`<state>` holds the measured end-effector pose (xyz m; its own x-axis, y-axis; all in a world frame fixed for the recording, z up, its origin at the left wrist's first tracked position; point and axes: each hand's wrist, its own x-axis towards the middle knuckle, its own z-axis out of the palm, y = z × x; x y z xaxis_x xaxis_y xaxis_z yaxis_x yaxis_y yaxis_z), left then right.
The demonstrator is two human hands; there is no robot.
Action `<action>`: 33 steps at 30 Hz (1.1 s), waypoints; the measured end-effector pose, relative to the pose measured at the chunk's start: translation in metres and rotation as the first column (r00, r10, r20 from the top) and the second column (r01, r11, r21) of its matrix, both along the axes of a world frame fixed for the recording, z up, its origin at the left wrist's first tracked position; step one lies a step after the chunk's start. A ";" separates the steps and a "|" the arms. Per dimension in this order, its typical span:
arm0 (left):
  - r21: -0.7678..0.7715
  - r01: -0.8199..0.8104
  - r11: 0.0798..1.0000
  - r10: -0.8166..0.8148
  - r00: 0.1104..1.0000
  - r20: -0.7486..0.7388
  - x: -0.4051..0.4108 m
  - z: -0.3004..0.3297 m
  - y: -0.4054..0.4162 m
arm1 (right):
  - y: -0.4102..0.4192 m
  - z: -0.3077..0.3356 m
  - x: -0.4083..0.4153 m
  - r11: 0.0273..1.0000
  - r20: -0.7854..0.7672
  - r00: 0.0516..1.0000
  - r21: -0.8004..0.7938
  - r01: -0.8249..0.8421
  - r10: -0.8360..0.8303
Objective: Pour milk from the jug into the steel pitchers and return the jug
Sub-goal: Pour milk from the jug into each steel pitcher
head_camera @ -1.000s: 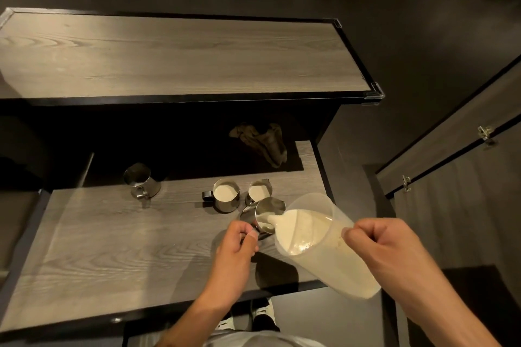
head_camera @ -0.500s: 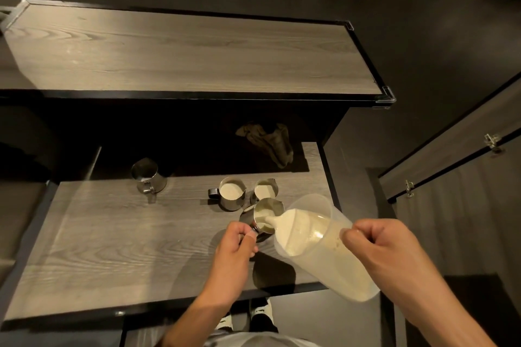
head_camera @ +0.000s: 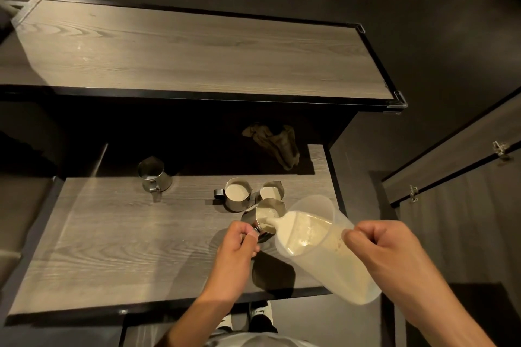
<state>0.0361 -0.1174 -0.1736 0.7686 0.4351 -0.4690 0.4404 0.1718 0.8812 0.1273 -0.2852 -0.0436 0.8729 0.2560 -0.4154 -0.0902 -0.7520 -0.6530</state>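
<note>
My right hand (head_camera: 386,256) grips the handle of a clear plastic jug (head_camera: 318,245) tilted to the left, milk running from its spout. The milk falls into a steel pitcher (head_camera: 267,215) that my left hand (head_camera: 236,248) holds by its handle, tilted a little above the lower wooden counter (head_camera: 127,248). Two more steel pitchers holding milk stand just behind it: a wider one (head_camera: 236,196) and a smaller one (head_camera: 270,191). A further steel pitcher (head_camera: 153,175) stands alone to the left, with no milk showing in it.
A crumpled brown cloth (head_camera: 275,144) lies in the dark recess behind the pitchers. A higher wooden counter (head_camera: 183,48) runs across the back. Wooden doors with metal latches (head_camera: 462,183) stand to the right. My shoes show below the counter's front edge.
The milk level in the held pitcher has risen while the jug keeps pouring. Both hands have stayed in nearly the same place; the view has shifted slightly.
</note>
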 end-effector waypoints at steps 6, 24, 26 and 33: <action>-0.010 -0.015 1.000 0.015 1.000 -0.004 0.001 -0.002 0.004 | 0.008 0.001 0.002 1.000 0.017 1.000 -0.012 -0.017 0.017; -0.046 -0.090 0.995 0.090 0.996 0.002 -0.002 -0.007 0.020 | 0.025 -0.001 0.010 0.996 -0.001 1.000 0.085 -0.011 0.012; -0.067 -0.104 0.992 0.106 0.994 0.021 -0.003 -0.005 0.023 | 0.027 -0.003 0.010 0.992 -0.023 1.000 0.126 0.024 -0.021; -0.156 -0.161 0.974 0.176 0.981 0.084 -0.003 -0.001 0.031 | 0.030 -0.021 0.010 0.942 -0.132 0.982 0.290 0.167 -0.133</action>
<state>0.0334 -0.0863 -0.1743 0.7349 0.4934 -0.4652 0.3081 0.3682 0.8772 0.1372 -0.2548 -0.0646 0.8646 0.2523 -0.4345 -0.2697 -0.4964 -0.8251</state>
